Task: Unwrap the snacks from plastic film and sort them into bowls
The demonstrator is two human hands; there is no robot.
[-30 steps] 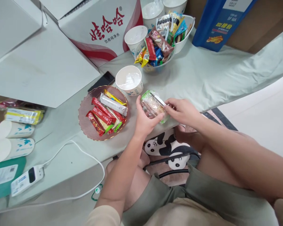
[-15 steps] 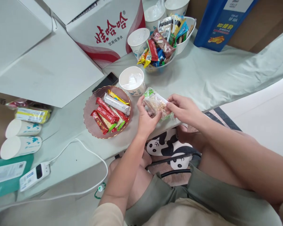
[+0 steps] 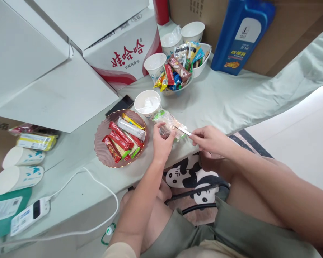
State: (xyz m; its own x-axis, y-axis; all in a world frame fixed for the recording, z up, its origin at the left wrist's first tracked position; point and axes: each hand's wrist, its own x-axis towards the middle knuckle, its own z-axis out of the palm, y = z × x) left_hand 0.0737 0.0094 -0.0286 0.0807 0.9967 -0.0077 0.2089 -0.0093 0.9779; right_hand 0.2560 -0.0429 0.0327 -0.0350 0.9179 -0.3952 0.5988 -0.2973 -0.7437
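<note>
A clear plastic snack packet [image 3: 170, 121] with green ends and pale pieces in it lies near the table's front edge. My left hand [image 3: 162, 142] is closed on its near left side, thumb and fingers pinching the wrapper. My right hand [image 3: 211, 142] grips a small white-handled knife [image 3: 185, 132], whose thin dark tip points left over the packet. Whether the tip touches the wrapper, I cannot tell. To the left is a pink ribbed plate [image 3: 101, 147] bearing several wrapped snack bars [image 3: 121, 138]. Behind the packet stands a white paper cup [image 3: 147, 102] with clear plastic inside.
Clear bowl [image 3: 174, 92] and white bowl [image 3: 203, 64] hold many wrapped snacks at the back. More paper cups [image 3: 154, 64] stand beside them. A blue jug [image 3: 233, 46], a white carton [image 3: 126, 53], a phone [image 3: 121, 106] and a power strip [image 3: 29, 216] with a white cable surround the area.
The right hand has drawn slightly away from the packet, and the knife now shows plainly over it. The left hand still holds the packet. The view has shifted, with the scene lower.
</note>
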